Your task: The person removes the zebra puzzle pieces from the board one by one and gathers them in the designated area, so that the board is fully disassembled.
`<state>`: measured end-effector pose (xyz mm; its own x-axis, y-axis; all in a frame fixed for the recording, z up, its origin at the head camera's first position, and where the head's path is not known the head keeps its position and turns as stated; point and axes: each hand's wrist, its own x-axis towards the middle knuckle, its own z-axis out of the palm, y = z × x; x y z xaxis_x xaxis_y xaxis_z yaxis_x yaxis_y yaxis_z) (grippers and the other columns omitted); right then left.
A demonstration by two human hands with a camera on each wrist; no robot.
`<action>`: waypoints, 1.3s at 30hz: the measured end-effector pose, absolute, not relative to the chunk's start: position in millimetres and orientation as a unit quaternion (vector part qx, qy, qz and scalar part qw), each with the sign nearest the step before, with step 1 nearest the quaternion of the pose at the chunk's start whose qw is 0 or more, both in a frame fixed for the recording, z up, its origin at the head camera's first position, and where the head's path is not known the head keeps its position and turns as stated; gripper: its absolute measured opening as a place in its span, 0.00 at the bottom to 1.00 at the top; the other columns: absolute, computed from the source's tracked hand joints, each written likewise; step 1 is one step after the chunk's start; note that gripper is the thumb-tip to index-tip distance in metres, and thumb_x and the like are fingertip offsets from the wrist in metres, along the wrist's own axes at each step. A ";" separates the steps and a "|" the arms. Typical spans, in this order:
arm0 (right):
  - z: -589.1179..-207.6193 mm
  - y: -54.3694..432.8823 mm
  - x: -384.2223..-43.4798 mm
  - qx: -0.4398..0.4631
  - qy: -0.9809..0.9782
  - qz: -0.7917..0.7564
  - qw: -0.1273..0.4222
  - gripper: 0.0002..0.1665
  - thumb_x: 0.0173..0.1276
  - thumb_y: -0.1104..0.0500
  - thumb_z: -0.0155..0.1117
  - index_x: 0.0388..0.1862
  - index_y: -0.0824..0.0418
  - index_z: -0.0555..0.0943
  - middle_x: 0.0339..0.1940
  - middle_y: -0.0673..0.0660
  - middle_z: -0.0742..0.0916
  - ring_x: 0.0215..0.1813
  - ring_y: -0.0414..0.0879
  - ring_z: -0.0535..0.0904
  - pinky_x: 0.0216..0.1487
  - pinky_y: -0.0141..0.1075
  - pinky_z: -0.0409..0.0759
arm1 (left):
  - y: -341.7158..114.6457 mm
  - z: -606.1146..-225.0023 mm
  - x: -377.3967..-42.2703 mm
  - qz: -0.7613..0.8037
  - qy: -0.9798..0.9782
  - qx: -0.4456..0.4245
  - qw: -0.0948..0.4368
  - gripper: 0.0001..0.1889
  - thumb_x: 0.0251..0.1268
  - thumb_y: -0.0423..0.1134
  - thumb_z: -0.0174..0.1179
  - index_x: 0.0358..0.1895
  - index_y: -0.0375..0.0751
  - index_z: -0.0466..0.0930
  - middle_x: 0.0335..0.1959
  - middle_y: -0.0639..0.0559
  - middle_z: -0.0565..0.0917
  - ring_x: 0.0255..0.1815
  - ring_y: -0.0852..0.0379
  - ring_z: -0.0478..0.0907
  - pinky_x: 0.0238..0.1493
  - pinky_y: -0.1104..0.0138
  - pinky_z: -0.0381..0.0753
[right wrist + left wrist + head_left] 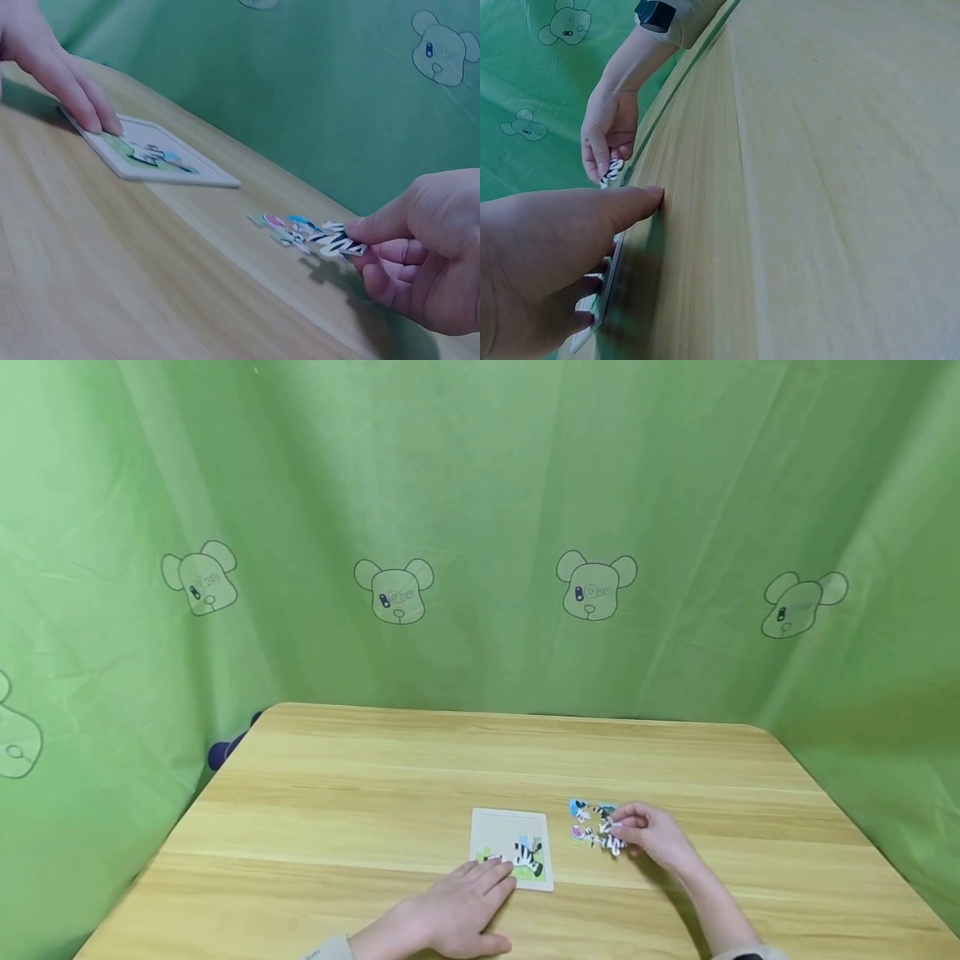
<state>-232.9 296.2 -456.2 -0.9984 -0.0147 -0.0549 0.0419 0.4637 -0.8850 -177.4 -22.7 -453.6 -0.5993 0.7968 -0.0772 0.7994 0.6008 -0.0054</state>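
A pale puzzle tray (510,823) lies on the table, its lower part filled with several joined pieces (528,858) showing zebra stripes and green grass. My left hand (463,906) rests with straight fingers on the tray's near left part, hiding some of the pieces. To the right, my right hand (654,837) pinches a black-and-white striped puzzle piece (337,241) between thumb and fingers, above the tabletop. Close by this hand lie loose puzzle pieces (581,811), with blue, pink and striped print, partly overlapped by the held piece.
The wooden table (360,777) has rounded far corners. Green curtains (480,485) printed with bear heads hang behind it and at both sides. A dark purple object (219,754) shows beyond the table's left edge.
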 end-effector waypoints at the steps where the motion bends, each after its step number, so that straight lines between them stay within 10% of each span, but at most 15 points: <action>1: -457.1 297.5 -232.8 0.016 0.858 -0.513 0.027 0.15 0.57 0.69 0.64 0.42 0.75 0.75 0.27 0.55 0.81 0.26 0.44 0.75 0.26 0.31 0.78 | -22.8 -453.7 -177.3 -0.019 0.894 0.446 0.034 0.39 0.64 0.65 0.44 0.70 0.41 0.58 0.72 0.48 0.56 0.72 0.53 0.51 0.68 0.62 0.56; 21: -457.4 294.3 -231.0 0.045 0.906 -0.420 -0.009 0.08 0.54 0.67 0.67 0.32 0.71 0.79 0.23 0.55 0.80 0.23 0.45 0.74 0.21 0.32 0.76 | -21.7 -453.7 -176.1 -0.028 0.896 0.442 0.034 0.39 0.63 0.66 0.43 0.70 0.42 0.58 0.72 0.49 0.56 0.71 0.53 0.51 0.68 0.61 0.57; 39: -445.5 250.3 -231.7 -0.011 0.900 -0.435 -0.032 0.20 0.54 0.67 0.68 0.45 0.75 0.77 0.28 0.55 0.81 0.24 0.44 0.75 0.21 0.31 0.76 | -20.5 -448.0 -175.6 -0.017 0.900 0.433 0.046 0.40 0.62 0.66 0.45 0.70 0.42 0.58 0.72 0.49 0.55 0.72 0.53 0.51 0.68 0.61 0.56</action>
<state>-231.7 250.3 -445.5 -0.9977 0.0087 0.0666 -0.0468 0.6216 -0.7819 -175.6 -20.5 -448.0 -0.6206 0.7781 -0.0972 0.7812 0.6242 0.0096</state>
